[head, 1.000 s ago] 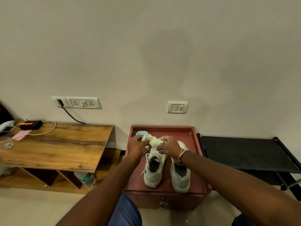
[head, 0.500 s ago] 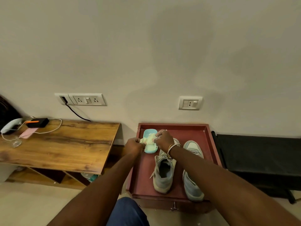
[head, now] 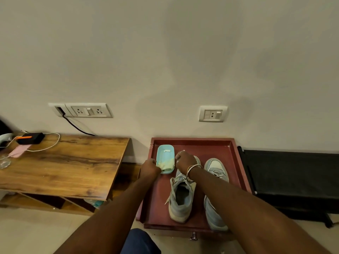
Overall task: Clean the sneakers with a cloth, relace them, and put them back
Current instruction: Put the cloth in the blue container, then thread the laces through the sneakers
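Left hand (head: pixel 150 166) grips the cloth (head: pixel 166 164) in the teal dish (head: pixel 161 153). Right hand (head: pixel 185 160) is curled just beside it, can't tell around what.

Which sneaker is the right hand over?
The sneaker beside the blue dish, its lace trailing loose; the right hand hides its toe. The other sneaker stands clear.

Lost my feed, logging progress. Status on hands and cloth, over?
Left hand grips cloth in blue dish. Right hand curled beside dish, hold unclear. Both sneakers on red tray, nothing blocking.
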